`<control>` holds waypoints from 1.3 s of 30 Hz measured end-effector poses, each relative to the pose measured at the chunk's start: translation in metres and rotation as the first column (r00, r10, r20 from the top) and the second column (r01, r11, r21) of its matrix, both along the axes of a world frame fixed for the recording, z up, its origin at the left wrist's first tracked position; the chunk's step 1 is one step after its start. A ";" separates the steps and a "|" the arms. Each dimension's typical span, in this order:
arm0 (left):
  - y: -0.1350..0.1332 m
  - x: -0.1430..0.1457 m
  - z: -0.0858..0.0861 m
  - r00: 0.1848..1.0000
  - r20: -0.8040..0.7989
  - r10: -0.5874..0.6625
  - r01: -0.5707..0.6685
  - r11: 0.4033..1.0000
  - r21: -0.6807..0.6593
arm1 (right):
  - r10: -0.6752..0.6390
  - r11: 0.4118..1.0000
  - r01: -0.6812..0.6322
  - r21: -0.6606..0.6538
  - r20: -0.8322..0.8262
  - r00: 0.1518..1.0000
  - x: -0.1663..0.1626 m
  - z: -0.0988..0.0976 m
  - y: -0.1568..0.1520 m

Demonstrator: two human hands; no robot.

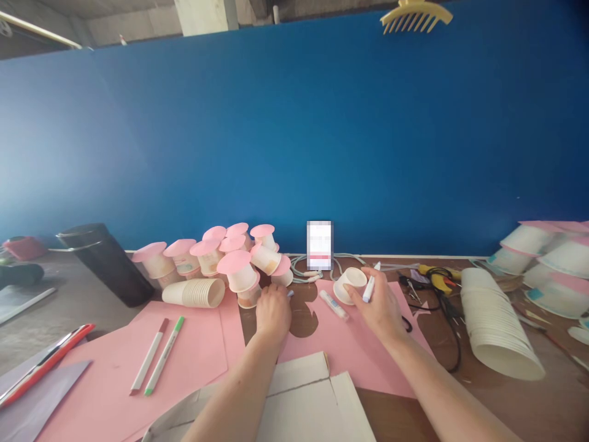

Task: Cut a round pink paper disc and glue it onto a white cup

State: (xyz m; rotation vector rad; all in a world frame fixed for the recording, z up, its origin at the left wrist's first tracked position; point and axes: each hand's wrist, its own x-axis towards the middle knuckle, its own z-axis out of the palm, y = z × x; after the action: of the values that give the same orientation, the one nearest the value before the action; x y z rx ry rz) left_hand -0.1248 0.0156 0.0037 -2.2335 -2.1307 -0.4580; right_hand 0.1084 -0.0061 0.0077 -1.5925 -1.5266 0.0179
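1. Two bare hands reach forward in the head view over a brown table (543, 405) that stands against a blue wall panel (322, 135).
2. The right hand (380, 304) has its fingers closed round a white marker pen (369, 287), which sticks up and away from the palm. Its thumb and forefinger also touch the rim of a small white paper cup (352, 283). That cup is tipped on its side, mouth toward the camera, at the far edge of a pink paper sheet (354, 350).
3. The left hand (273, 312) shows its back, fingers curled down toward the table. A small bluish bit (290, 294) peeps out at the fingertips, but I cannot tell whether they clamp it.
4. Between the hands a second white marker (334, 304) lies on the same sheet, just beside the cup.
5. Just beyond the left hand stand clustered paper cups topped with pink discs (230, 258). Near them a stack of plain paper cups (193, 292) lies on its side.
6. Farther left, a larger pink sheet (105, 393) carries a red-tipped marker (150, 356) and a green-tipped marker (164, 355), side by side. A red-handled cutter (46, 362) and a black cylindrical container (108, 264) are close by.
7. On the right, a long stack of white paper bowls (497, 325) lies sideways, near a yellow glue gun (435, 279).
8. White cardboard box flaps (299, 399) lie between the forearms.
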 end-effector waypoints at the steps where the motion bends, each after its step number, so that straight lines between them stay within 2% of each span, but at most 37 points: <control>1: 0.000 0.001 0.001 0.999 0.032 -0.009 0.009 1.000 0.009 | 0.003 1.000 -0.003 -0.006 0.001 1.000 0.000 0.000 0.000; 3: -0.001 0.003 0.002 0.988 0.144 -0.051 0.046 0.998 0.037 | 0.007 1.000 -0.007 -0.018 0.008 1.000 0.000 -0.001 0.000; 5: -0.002 0.005 0.001 0.943 0.314 -0.110 0.095 0.993 0.065 | 0.007 1.000 -0.006 -0.027 0.022 1.000 -0.001 -0.001 0.000; 7: -0.002 0.007 -0.001 0.850 0.505 -0.148 0.126 0.989 0.078 | 0.001 1.000 0.000 -0.031 0.036 0.999 -0.001 -0.001 0.000; 10: 0.000 0.009 -0.005 0.655 0.741 -0.147 0.170 0.984 0.044 | 0.005 0.999 -0.003 -0.049 0.039 0.999 -0.001 -0.002 0.001; 13: 0.002 0.010 -0.009 0.508 0.852 -0.126 0.228 0.974 0.008 | 0.024 0.999 -0.024 -0.025 0.019 1.000 0.000 -0.002 0.002; 16: 0.003 0.011 -0.011 0.447 0.886 -0.122 0.255 0.967 0.004 | 0.067 0.987 -0.060 0.150 -0.045 0.997 -0.001 0.003 0.000; 18: 0.002 0.012 -0.010 0.434 0.891 -0.131 0.265 0.964 0.013 | 0.133 0.948 -0.104 0.302 -0.078 0.988 -0.005 0.010 -0.006; 20: 0.000 0.013 -0.008 0.435 0.887 -0.155 0.276 0.960 0.032 | 0.236 0.907 -0.192 0.375 -0.076 0.969 -0.011 0.017 -0.014; 21: -0.001 0.014 -0.007 0.440 0.881 -0.174 0.283 0.958 0.048 | 0.286 0.900 -0.240 0.363 -0.076 0.955 -0.015 0.020 -0.018; 24: -0.003 0.015 -0.002 0.459 0.854 -0.243 0.296 0.949 0.111 | 0.452 0.885 -0.413 0.217 -0.179 0.874 -0.026 0.025 -0.030; 26: -0.005 0.016 0.000 0.467 0.837 -0.285 0.302 0.941 0.151 | 0.509 0.860 -0.477 0.179 -0.253 0.823 -0.031 0.026 -0.035; 33: -0.004 0.016 -0.007 0.488 0.784 -0.384 0.349 0.909 0.228 | 0.492 0.856 -0.508 0.101 -0.463 0.737 -0.034 0.032 -0.033; 39: -0.004 0.018 -0.009 0.515 0.735 -0.442 0.379 0.886 0.267 | 0.466 0.867 -0.498 0.028 -0.402 0.788 -0.038 0.031 -0.034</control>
State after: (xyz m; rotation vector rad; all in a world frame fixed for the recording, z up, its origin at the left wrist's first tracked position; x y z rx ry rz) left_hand -0.1071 0.0111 -0.0057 -2.8171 -1.6585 -1.8170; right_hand 0.0707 -0.0404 0.0389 -1.1196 -1.5713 0.6624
